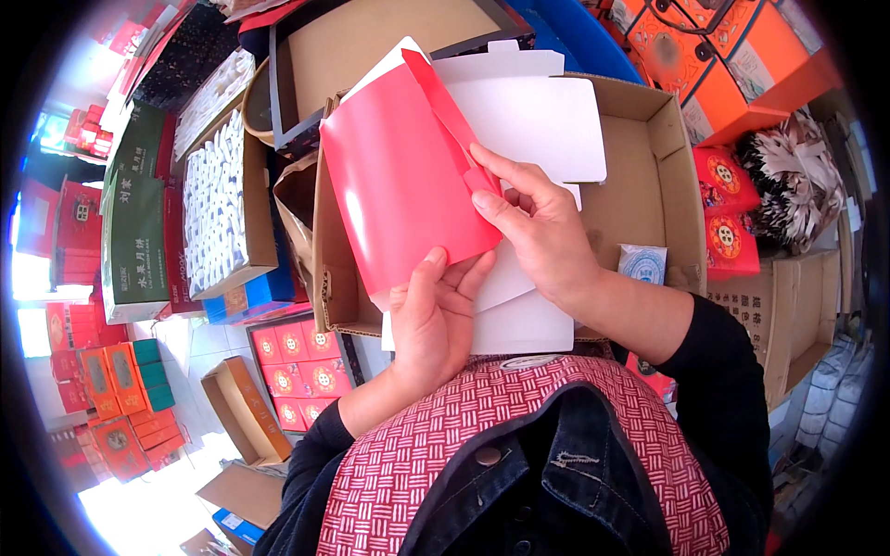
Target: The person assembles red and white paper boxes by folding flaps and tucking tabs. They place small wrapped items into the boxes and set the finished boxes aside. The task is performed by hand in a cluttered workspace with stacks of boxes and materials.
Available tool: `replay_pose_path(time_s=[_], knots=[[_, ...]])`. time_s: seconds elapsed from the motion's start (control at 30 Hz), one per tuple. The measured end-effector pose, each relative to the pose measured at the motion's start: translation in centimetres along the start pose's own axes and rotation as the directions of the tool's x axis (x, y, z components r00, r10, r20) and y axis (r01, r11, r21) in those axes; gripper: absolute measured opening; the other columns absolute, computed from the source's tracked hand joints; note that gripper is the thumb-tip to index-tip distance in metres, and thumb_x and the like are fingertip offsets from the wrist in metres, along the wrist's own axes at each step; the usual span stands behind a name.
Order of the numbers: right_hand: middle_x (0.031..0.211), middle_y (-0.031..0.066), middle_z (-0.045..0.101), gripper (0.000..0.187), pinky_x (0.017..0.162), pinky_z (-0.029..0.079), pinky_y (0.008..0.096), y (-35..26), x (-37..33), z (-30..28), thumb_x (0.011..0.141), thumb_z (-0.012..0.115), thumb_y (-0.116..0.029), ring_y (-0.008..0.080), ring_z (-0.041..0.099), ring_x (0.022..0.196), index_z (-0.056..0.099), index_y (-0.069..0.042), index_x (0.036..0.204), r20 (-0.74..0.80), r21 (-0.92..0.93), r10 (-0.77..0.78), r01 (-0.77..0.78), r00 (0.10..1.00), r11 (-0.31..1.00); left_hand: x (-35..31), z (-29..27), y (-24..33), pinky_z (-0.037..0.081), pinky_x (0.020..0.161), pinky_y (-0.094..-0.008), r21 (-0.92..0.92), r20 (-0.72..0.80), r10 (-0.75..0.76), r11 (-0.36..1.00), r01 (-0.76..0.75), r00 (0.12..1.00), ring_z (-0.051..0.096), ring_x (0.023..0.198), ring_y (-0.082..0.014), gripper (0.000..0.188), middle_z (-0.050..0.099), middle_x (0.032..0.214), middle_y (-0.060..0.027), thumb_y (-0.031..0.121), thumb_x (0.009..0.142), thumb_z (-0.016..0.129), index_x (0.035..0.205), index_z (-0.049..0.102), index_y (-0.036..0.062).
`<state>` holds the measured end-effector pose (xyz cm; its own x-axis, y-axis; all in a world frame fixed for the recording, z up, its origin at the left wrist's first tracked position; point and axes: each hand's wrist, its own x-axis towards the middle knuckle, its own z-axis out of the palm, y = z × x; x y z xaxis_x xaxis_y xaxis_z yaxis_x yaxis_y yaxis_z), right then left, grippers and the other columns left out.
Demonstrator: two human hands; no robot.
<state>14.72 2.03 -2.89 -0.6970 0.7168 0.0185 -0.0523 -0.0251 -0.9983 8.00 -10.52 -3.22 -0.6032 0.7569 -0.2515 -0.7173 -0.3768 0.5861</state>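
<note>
A glossy red card carton [389, 185], pale on its inner side, is held tilted in front of me by both hands. My left hand [434, 320] grips its lower edge, thumb on the red face and fingers behind. At its right edge, my right hand [547, 232] pinches a narrow folded flap between thumb and forefinger. Behind and beneath it lie white flat card pieces [538, 120] with tabs, over an open brown cardboard box [649, 176]. Whether the carton is fully folded I cannot tell.
Inside the box's right side lies a small packet [643, 264] with blue print. Left of it stands a box of white wrapped pieces [215, 208]. Orange boxes [723, 65] are stacked at the far right. Red boxes [301, 366] fill a tray at lower left.
</note>
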Motion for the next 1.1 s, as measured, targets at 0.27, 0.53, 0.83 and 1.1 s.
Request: replay_pose_path(time_s=[0.27, 0.53, 0.83, 1.1], knots=[[0.120, 0.0058, 0.051, 0.039, 0.094, 0.039, 0.0237, -0.1, -0.4, 0.6, 0.098, 0.047, -0.014, 0.0101, 0.050, 0.105, 0.048, -0.005, 0.135, 0.014, -0.027, -0.043, 0.043, 0.999, 0.999, 0.4, 0.3, -0.7, 0.049, 0.095, -0.0375, 0.055, 0.009, -0.044, 0.998, 0.044, 0.999, 0.059, 0.107, -0.0214, 0.024, 0.059, 0.117, -0.0091, 0.010, 0.097, 0.049, 0.120, 0.052, 0.0038], [0.127, 0.0058, 0.051, 0.037, 0.091, 0.042, 0.0227, -0.6, -1.9, -0.1, 0.099, 0.045, -0.011, 0.0086, 0.050, 0.107, 0.048, -0.002, 0.134, 0.066, 0.297, 0.150, -0.163, 0.986, 0.941, 0.9, -0.4, -0.8, 0.049, 0.081, -0.0318, 0.223, 0.127, -0.069, 0.974, 0.039, 0.990, 0.060, 0.094, -0.0175, 0.025, 0.061, 0.110, -0.0082, 0.011, 0.097, 0.049, 0.121, 0.053, 0.0044], [0.122, 0.0067, 0.053, 0.034, 0.084, 0.047, 0.0228, 0.1, -1.6, -0.2, 0.092, 0.059, -0.006, 0.0101, 0.055, 0.101, 0.058, -0.006, 0.126, 0.043, 0.241, -0.041, 0.030, 0.998, 0.970, 0.4, 0.2, -1.0, 0.049, 0.075, -0.0293, 0.140, 0.071, -0.057, 0.989, 0.047, 0.996, 0.060, 0.081, -0.0167, 0.023, 0.064, 0.099, -0.0092, 0.011, 0.096, 0.050, 0.116, 0.055, 0.0022], [0.121, 0.0078, 0.053, 0.030, 0.082, 0.048, 0.0224, 0.3, -1.8, 0.0, 0.091, 0.060, -0.007, 0.0107, 0.056, 0.099, 0.062, -0.006, 0.121, 0.060, 0.362, 0.125, -0.138, 0.990, 0.922, 0.4, -0.2, -1.3, 0.048, 0.070, -0.0283, 0.159, 0.100, -0.081, 0.985, 0.065, 0.992, 0.060, 0.076, -0.0170, 0.021, 0.064, 0.091, -0.0094, 0.012, 0.097, 0.050, 0.114, 0.055, 0.0019]])
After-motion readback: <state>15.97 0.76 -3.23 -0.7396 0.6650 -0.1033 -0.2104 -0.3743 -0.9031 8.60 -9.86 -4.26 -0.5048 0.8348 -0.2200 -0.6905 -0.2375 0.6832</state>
